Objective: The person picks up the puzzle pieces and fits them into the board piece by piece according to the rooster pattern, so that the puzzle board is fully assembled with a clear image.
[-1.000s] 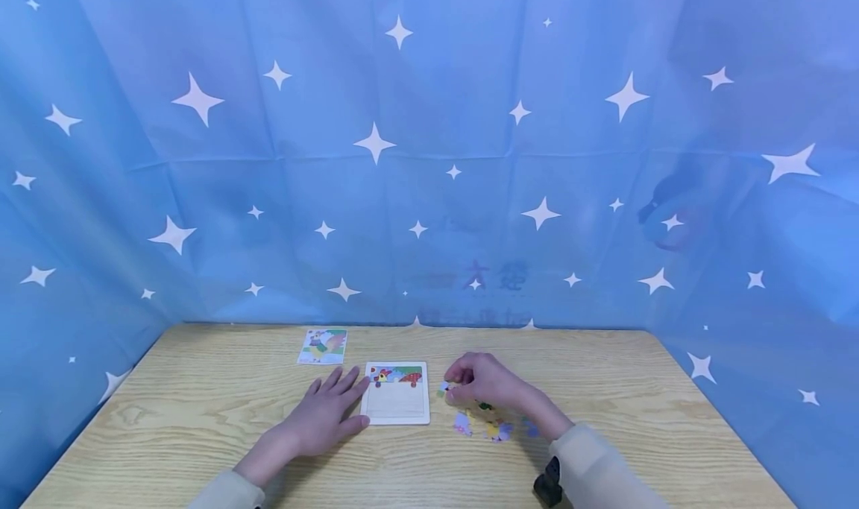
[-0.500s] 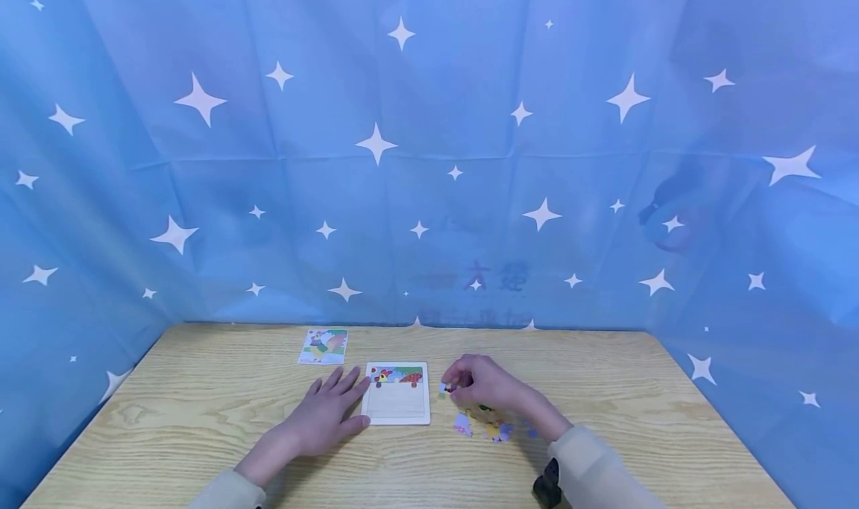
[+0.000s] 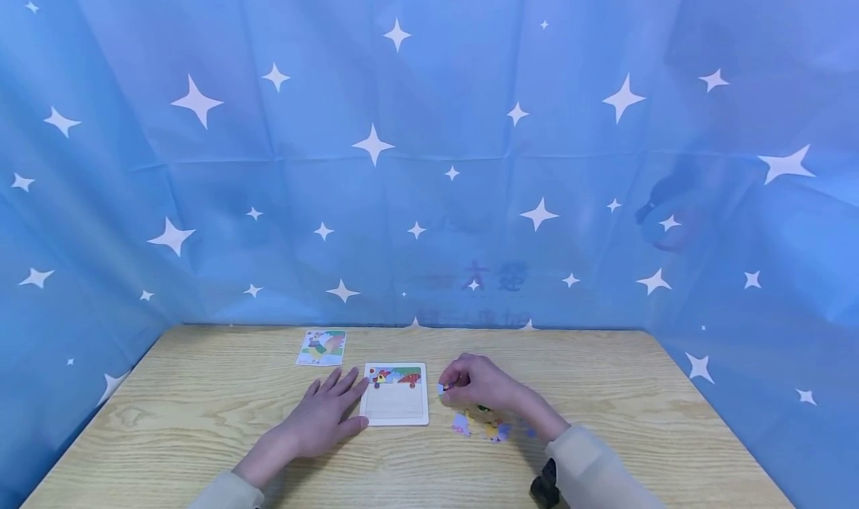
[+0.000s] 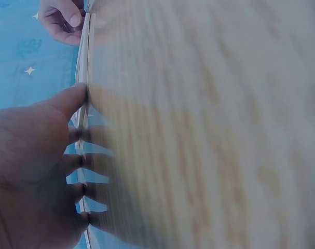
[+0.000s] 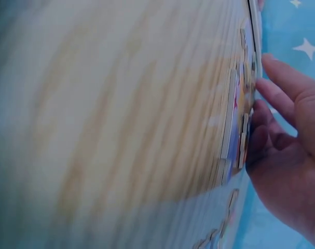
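Observation:
A white-framed jigsaw tray (image 3: 394,422) lies at the middle of the table, its top strip filled with colourful picture pieces. My left hand (image 3: 323,413) rests with spread, straight fingers at the tray's left edge, thumb near its lower corner. To the right of the tray, my right hand (image 3: 485,384) pinches a small jigsaw piece (image 3: 442,388) between thumb and fingertips. Loose jigsaw pieces (image 3: 461,423) lie under and in front of that hand, some hidden by it. In the right wrist view, several loose pieces (image 5: 233,116) show edge-on beside the right hand (image 5: 289,119).
A square picture card (image 3: 321,347) showing a bird-like figure lies at the back left of the wooden table (image 3: 221,390). Behind the table hangs a blue curtain (image 3: 429,159) with white stars. A dark device (image 3: 546,485) sits at the right wrist.
My right hand stays right of the tray while the piece between its fingertips shifts and turns slightly. The left hand keeps its place at the tray.

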A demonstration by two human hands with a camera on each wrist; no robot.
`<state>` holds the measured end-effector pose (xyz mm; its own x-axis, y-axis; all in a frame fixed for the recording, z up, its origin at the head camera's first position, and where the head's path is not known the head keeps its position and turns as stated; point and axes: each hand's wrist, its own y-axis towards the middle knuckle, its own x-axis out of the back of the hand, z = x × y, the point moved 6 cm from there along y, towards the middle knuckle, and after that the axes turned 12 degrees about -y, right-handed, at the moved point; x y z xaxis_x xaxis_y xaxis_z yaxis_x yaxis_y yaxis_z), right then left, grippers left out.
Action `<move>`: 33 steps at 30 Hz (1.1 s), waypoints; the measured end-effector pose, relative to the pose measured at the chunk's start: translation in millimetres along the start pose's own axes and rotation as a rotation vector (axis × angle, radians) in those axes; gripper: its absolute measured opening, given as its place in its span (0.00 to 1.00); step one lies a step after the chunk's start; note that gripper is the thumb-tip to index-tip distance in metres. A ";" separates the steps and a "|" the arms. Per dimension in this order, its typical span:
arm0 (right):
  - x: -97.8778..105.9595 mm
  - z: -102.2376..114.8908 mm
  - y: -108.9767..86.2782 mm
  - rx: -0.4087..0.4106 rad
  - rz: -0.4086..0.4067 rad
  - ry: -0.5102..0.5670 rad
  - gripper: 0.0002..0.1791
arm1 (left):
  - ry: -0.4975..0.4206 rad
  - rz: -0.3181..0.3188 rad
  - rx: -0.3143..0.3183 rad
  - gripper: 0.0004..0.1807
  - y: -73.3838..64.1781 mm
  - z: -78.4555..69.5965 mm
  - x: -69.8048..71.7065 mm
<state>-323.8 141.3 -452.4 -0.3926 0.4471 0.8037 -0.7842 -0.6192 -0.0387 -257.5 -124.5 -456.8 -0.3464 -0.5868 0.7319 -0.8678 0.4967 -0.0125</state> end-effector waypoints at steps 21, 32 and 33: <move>1.7 9.2 5.1 -0.051 0.020 0.032 0.09 | 0.002 -0.003 -0.008 0.37 -0.1 -1.2 0.5; 4.5 6.4 6.5 -0.032 -0.005 0.025 0.07 | 0.004 -0.003 -0.011 0.37 -1.2 -0.4 0.3; 4.6 6.3 7.0 -0.035 -0.007 0.023 0.07 | 0.005 -0.003 -0.011 0.37 -1.3 -0.2 0.2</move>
<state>-328.1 135.0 -445.2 -0.3975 0.4668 0.7900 -0.8035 -0.5929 -0.0539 -256.4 -125.1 -456.5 -0.3422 -0.5854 0.7350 -0.8648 0.5021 -0.0027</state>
